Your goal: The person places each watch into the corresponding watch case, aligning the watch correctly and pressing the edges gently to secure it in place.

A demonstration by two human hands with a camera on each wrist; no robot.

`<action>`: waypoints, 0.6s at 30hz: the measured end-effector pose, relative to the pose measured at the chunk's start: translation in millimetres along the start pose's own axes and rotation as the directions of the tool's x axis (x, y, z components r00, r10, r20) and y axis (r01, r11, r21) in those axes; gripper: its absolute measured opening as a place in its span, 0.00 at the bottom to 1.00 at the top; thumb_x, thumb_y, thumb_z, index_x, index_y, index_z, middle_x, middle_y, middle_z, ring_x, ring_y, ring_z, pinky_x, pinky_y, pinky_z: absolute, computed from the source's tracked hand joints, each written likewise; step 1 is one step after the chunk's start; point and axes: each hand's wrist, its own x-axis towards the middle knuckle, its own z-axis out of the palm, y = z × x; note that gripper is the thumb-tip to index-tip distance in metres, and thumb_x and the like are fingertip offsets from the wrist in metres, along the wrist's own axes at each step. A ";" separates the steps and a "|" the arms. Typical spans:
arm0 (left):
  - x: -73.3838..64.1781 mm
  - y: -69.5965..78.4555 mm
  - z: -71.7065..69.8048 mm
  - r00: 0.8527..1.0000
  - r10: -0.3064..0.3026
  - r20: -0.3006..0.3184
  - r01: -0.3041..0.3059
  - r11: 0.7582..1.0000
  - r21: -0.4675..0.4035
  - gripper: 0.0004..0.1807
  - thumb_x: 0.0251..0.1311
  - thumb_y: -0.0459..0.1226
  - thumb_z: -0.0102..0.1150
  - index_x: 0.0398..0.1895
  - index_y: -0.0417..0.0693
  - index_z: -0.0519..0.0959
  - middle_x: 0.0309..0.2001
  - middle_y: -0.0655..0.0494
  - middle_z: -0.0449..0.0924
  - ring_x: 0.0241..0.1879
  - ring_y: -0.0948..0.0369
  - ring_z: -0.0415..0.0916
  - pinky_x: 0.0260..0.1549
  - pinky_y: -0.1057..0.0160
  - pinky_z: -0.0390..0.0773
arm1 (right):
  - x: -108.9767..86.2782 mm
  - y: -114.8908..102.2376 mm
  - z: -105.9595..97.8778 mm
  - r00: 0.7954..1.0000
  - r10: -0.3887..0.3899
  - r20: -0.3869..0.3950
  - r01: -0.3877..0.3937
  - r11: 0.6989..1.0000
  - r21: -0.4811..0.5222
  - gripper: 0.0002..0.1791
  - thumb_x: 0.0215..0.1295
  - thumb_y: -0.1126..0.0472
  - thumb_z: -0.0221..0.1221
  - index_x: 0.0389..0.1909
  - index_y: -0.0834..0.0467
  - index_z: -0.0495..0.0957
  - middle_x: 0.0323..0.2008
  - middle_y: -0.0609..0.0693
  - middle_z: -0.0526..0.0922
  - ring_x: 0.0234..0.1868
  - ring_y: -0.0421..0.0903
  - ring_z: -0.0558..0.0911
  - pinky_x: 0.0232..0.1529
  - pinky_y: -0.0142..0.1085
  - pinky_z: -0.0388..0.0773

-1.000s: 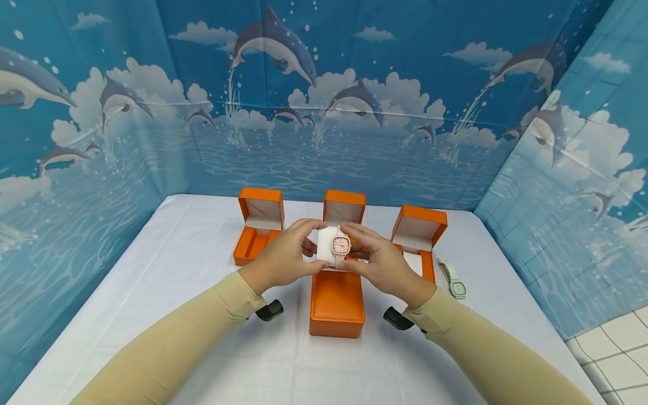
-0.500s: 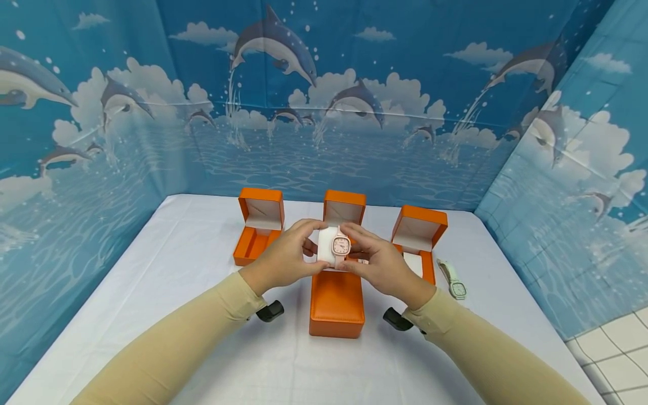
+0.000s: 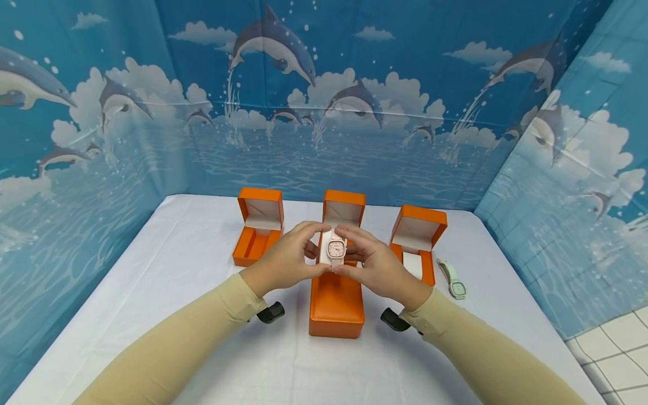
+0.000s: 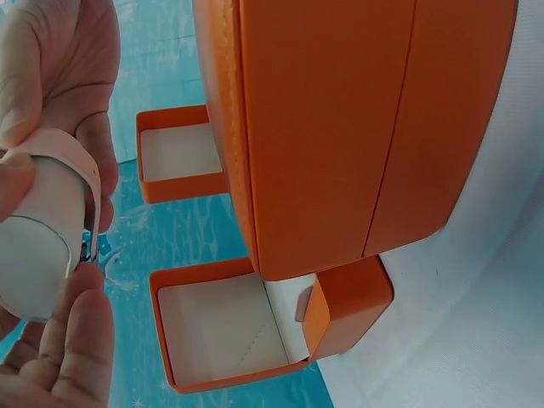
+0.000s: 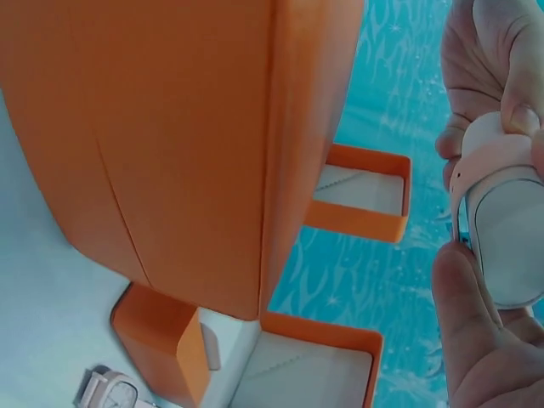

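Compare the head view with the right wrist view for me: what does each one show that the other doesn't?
Only the head view: the face of the pink watch, the leftmost open box and both tan sleeves.

Only the right wrist view: the flat end of the white cushion inside the pink watch's strap.

Both: the left hand and right hand gripping the cushion, the closed orange box, the middle open box, the rightmost open box and the loose watch beside it.

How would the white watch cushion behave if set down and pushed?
The white cushion might roll, since its sides look rounded. It would probably rock unevenly too, with the pink watch strapped around it.
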 end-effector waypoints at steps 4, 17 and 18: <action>0.5 -1.0 -0.5 1.000 0.005 0.005 -0.005 1.000 -0.004 0.43 0.62 0.42 0.76 0.78 0.48 0.66 0.72 0.54 0.69 0.46 0.66 0.83 0.50 0.63 0.86 | 0.8 -0.3 -1.8 1.000 -0.001 0.022 0.001 1.000 -0.016 0.45 0.65 0.67 0.71 0.81 0.58 0.62 0.81 0.54 0.60 0.61 0.56 0.85 0.60 0.54 0.84; 1.1 -0.4 0.1 1.000 0.003 0.006 -0.003 1.000 -0.020 0.43 0.61 0.42 0.77 0.78 0.51 0.66 0.72 0.55 0.69 0.45 0.68 0.83 0.49 0.65 0.86 | 2.1 0.8 -2.0 1.000 0.001 0.019 -0.001 0.999 -0.040 0.47 0.65 0.66 0.72 0.81 0.57 0.60 0.79 0.55 0.62 0.59 0.53 0.85 0.60 0.51 0.84; 1.0 -0.1 0.0 1.000 0.002 0.006 -0.001 1.000 -0.023 0.43 0.61 0.42 0.77 0.78 0.51 0.66 0.71 0.55 0.70 0.45 0.68 0.83 0.49 0.64 0.86 | 2.1 0.8 -1.9 1.000 0.000 0.017 0.001 0.999 -0.044 0.47 0.65 0.66 0.72 0.81 0.57 0.60 0.79 0.55 0.63 0.59 0.53 0.85 0.60 0.50 0.84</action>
